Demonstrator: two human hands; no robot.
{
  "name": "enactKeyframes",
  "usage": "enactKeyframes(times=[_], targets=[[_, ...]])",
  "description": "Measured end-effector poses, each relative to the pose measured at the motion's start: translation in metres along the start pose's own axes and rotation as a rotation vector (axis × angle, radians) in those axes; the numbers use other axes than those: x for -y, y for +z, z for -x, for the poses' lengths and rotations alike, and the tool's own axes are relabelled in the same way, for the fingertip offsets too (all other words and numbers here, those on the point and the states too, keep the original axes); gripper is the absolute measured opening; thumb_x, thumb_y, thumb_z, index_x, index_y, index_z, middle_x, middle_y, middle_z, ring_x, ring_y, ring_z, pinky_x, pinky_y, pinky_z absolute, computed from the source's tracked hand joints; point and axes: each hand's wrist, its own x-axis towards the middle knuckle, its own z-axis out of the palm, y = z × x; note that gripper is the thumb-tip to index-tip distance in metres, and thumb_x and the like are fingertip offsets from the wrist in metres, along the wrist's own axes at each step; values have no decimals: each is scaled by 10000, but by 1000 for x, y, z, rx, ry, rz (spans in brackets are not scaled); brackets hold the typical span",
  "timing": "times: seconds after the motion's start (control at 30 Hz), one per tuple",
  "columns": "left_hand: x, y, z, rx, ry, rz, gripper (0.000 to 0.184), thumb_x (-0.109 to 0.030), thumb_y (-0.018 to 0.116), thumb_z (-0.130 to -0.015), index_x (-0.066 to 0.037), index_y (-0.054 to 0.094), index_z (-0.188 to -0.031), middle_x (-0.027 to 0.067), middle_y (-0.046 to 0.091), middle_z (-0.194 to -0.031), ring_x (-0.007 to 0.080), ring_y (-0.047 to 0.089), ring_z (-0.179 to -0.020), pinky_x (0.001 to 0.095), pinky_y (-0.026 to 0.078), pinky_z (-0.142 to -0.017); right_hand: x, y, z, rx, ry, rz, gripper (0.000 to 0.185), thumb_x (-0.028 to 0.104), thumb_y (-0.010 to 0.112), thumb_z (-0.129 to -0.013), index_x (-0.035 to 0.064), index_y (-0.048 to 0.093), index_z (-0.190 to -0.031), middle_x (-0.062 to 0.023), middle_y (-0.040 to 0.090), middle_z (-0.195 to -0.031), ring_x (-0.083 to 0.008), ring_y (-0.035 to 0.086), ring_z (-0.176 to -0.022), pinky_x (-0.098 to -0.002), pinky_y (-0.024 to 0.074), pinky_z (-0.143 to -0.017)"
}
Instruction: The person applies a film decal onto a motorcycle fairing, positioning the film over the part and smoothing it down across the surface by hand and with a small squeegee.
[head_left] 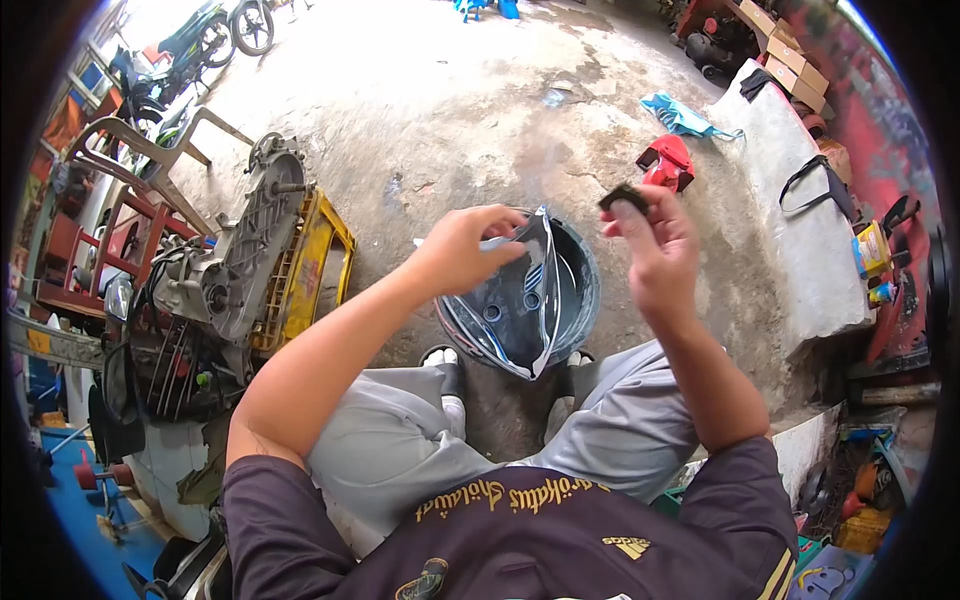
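My right hand (655,245) is raised to the right of a round dark tub (592,285), pinching a small dark flat piece (626,198) that looks like folded sandpaper between thumb and fingers. A dark, curved plastic panel (515,312) with pale edges and two round holes, like a motorcycle body panel, stands in the tub between my feet. Over the panel's upper left side is my left hand (468,250), its thumb and fingers apart and curved. It holds nothing that I can see; whether its fingertips touch the panel is unclear.
On the left, a grey engine casing (245,235) leans by a yellow crate (312,275). A red part (667,163) and a light blue cloth or bag (685,115) lie ahead on the right. Beyond them runs a pale ledge (775,200). Motorcycles (185,55) stand far left.
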Motion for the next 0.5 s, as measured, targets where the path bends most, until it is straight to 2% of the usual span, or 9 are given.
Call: enactKeyframes(times=[0.07, 0.1, 0.17, 0.3, 0.37, 0.5], targets=[[45, 0, -2, -25, -147, -128, 478, -370, 800, -934, -90, 709, -1310, 145, 765, -1213, 296, 718, -1133, 467, 542, -1011, 8, -10, -7, -69, -53, -9, 205, 97, 654, -1059, -3, 641, -1238, -146, 772, -1096, -186, 742, -971, -312, 591, -843], [64, -2, 2, -25, -150, -133, 478, -370, 800, -934, -90, 709, -1310, 145, 765, -1213, 296, 718, -1133, 467, 542, -1011, 8, -10, -8, -69, -54, -15, 205, 97, 654, -1059, -3, 641, -1238, -146, 772, -1096, -186, 742, -971, -312, 591, -843], [88, 0, 4, 69, -220, -456, 538, -394, 798, -925, -103, 675, -1359, 159, 740, -1241, 333, 691, -1181, 469, 532, -1032, 16, -17, -12, -121, -15, -166, 181, 99, 647, -1064, -11, 649, -1208, -128, 768, -1053, -176, 738, -944, -309, 587, -826], [95, 7, 13, 162, -220, -668, 613, -450, 786, -920, -123, 631, -1415, 175, 684, -1321, 374, 646, -1248, 494, 509, -1072, 21, -21, -11, -128, -35, -119, 172, 94, 648, -1062, -12, 656, -1198, -109, 756, -992, -164, 724, -890, -311, 580, -814], [82, 15, 2, 276, -231, -760, 658, -500, 771, -919, -144, 602, -1445, 184, 620, -1402, 403, 578, -1332, 543, 484, -1095, 24, -20, -12, -113, -32, -119, 171, 93, 653, -1059, -12, 663, -1194, -98, 752, -980, -152, 715, -881, -305, 571, -808], [87, 39, -34, 206, -191, -762, 691, -553, 745, -922, -140, 601, -1456, 191, 600, -1425, 410, 527, -1384, 600, 455, -1103, 21, -12, -17, -25, -54, -53, 161, 85, 659, -1053, -4, 688, -1183, -61, 743, -964, -119, 692, -863, -283, 544, -792]])
